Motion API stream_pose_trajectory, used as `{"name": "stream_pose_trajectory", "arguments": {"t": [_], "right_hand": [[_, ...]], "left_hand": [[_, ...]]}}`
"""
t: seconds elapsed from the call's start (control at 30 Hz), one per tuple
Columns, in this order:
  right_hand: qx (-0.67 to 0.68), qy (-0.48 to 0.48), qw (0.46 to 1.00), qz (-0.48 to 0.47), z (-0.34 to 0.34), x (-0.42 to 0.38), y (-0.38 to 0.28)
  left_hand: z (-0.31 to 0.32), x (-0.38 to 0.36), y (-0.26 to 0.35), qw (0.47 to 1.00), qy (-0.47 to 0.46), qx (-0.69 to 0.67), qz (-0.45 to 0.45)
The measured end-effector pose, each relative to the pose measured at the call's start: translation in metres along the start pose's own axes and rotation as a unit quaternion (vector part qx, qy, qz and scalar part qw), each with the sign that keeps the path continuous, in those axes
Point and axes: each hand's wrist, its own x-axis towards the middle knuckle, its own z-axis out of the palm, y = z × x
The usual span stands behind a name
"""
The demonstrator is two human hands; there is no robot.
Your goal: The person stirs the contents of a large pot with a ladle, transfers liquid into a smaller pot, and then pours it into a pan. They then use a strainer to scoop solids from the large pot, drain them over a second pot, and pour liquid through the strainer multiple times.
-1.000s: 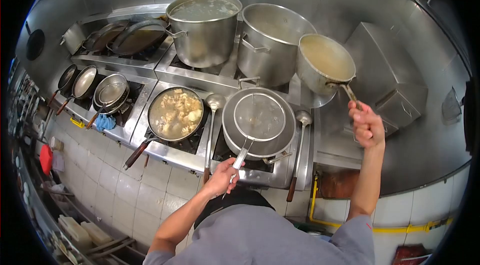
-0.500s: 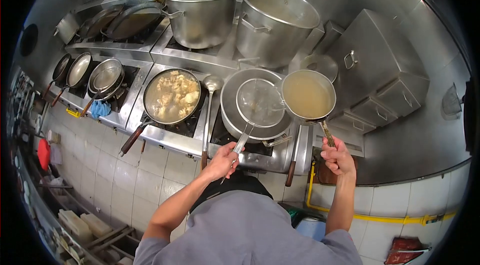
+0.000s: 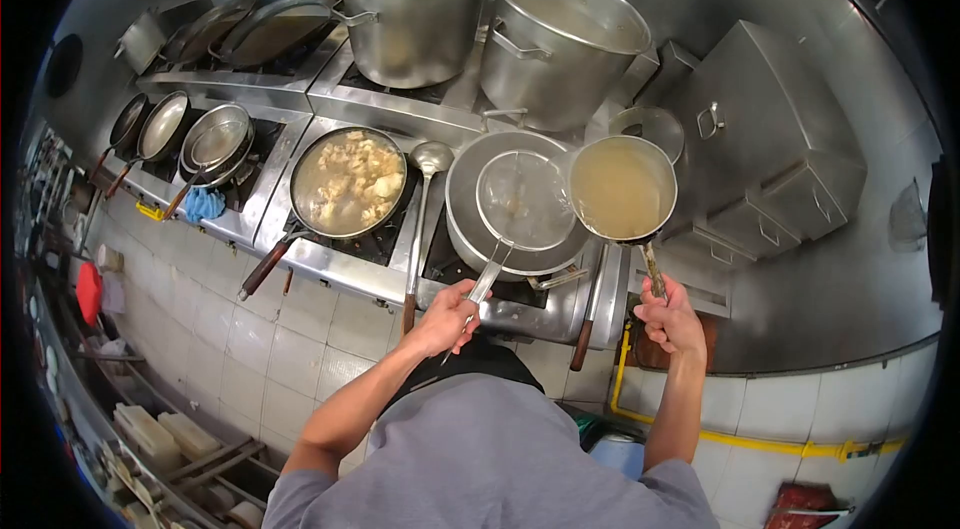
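My left hand (image 3: pixel 447 320) is closed around the metal handle of a round mesh strainer (image 3: pixel 520 197). The strainer lies over a wide metal pot (image 3: pixel 462 229) on the burner in front of me. My right hand (image 3: pixel 672 318) grips the worn handle of a saucepan (image 3: pixel 622 191) filled with cloudy, pale brown liquid. Held to the right of the strainer, the saucepan overlaps the strainer's right edge in this view. Left of the pot, a long-handled ladle (image 3: pixel 431 159) rests beside a frying pan (image 3: pixel 297 191) holding pale chunks of food (image 3: pixel 352 174) in liquid.
Two tall stockpots (image 3: pixel 415 29) (image 3: pixel 560 69) stand behind the front burners. Smaller pans (image 3: pixel 215 141) and a blue cloth (image 3: pixel 206 204) sit at the left. A steel cabinet (image 3: pixel 745 119) is at the right. A yellow pipe (image 3: pixel 740 437) runs low along the tiles.
The view has shifted slightly, with the stove sitting a little higher and further right. My right hand has moved slightly left relative to the stove. Both grips are unchanged.
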Motion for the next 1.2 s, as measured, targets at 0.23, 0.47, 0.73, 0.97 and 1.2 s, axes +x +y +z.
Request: {"name": "stream_pose_trajectory", "arguments": {"t": [0.23, 0.47, 0.73, 0.97, 1.2], "right_hand": [[-0.044, 0.003, 0.999, 0.008, 0.011, -0.001, -0.006], [-0.101, 0.018, 0.995, 0.006, 0.017, 0.004, -0.007], [-0.143, 0.021, 0.989, -0.016, 0.024, 0.01, -0.01], [-0.179, 0.035, 0.983, -0.035, 0.031, 0.013, -0.011], [-0.226, 0.055, 0.97, -0.068, 0.029, 0.02, -0.003]], "left_hand": [[-0.002, -0.004, -0.002, 1.0, -0.002, -0.011, 0.006], [-0.003, -0.01, -0.002, 1.0, 0.002, 0.003, 0.007], [-0.005, -0.008, -0.003, 1.0, -0.003, -0.011, 0.0], [-0.006, -0.007, -0.004, 1.0, 0.001, -0.005, -0.003], [-0.006, -0.005, 0.001, 1.0, -0.004, 0.013, 0.0]]}}
